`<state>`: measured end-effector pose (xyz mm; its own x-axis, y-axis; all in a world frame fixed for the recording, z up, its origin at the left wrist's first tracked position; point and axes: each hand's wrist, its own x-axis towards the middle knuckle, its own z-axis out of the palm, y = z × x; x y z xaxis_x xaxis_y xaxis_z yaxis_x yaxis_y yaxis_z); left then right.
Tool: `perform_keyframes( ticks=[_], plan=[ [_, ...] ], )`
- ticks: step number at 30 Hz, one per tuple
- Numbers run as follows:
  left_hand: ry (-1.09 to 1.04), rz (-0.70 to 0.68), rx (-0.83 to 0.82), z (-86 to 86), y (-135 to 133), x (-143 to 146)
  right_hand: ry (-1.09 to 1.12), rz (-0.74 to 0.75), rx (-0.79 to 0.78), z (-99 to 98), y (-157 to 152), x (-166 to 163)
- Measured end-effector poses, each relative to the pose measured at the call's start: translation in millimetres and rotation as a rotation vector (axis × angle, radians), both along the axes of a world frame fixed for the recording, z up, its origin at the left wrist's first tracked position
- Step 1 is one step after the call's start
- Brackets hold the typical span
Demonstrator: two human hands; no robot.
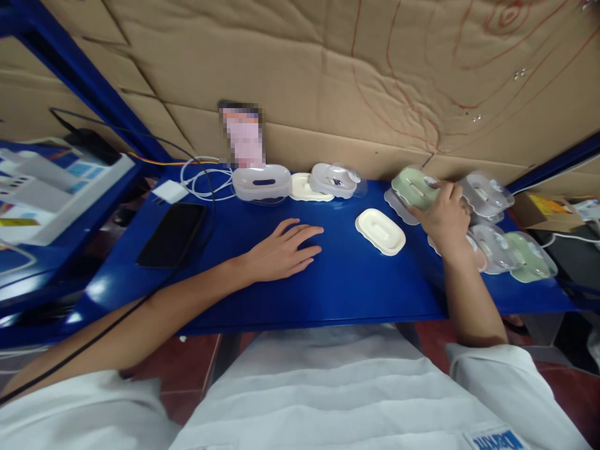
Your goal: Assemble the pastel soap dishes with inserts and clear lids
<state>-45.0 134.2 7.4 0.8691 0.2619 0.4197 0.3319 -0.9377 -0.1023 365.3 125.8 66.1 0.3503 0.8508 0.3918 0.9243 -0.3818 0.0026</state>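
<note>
My left hand (287,251) rests on the blue tabletop (300,300), palm down, fingers stretched out and holding nothing. My right hand (443,212) reaches to a light green plastic box (414,187) at the back right. The thumb is on its near side and the fingers are by its right end, closed on it. A clear wavy-edged piece (400,206) shows under the green box. Between my hands lies a cream oval lid or tray (380,232), flat and apart from both.
At the back stand a whitish slotted box (261,183), a cream piece (307,187) and a clear box (334,180). More clear boxes (485,192) and a green one (532,256) crowd the right. A black phone (172,235), white charger (170,192) and cables lie left; cardboard (300,75) walls the back.
</note>
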Motion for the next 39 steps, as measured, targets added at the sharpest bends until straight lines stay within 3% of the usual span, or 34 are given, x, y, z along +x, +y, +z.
perform_keyframes(
  ticks=[5, 9, 12, 16, 19, 21, 24, 32, 36, 39],
  plan=[
    [0.007, -0.009, 0.003, 0.3, 0, 0, -0.039, -0.051, 0.042, -7.4, 9, 15],
    [0.002, 0.000, 0.025, -0.8, 1, 0, -0.089, 0.085, 0.095, -5.3, 7, 9],
    [0.013, 0.014, 0.025, -1.2, 1, 0, -0.003, 0.345, -0.017, -4.8, 0, -10],
    [0.014, 0.025, 0.007, -0.6, 0, 0, 0.113, 0.845, -0.233, -17.7, -15, -51],
    [0.008, 0.004, -0.006, -0.5, 0, 1, 0.275, 1.222, -0.293, -30.0, -20, -81],
    [0.005, -0.019, -0.020, -1.2, 0, 1, 0.388, 1.335, -0.264, -33.7, -15, -94],
    [0.010, -0.058, -0.051, -3.0, 1, 2, 0.386, 1.307, -0.154, -31.8, 9, -108],
    [0.012, -0.058, -0.080, -1.0, 2, 0, -0.018, 1.019, -0.049, -30.4, 93, -130],
    [0.021, -0.049, -0.080, -1.2, 2, -1, 0.004, 0.984, -0.024, -31.2, 104, -121],
    [0.039, -0.041, -0.071, -0.9, 2, -1, 0.098, 0.949, 0.026, -25.6, 90, -110]
  ],
)
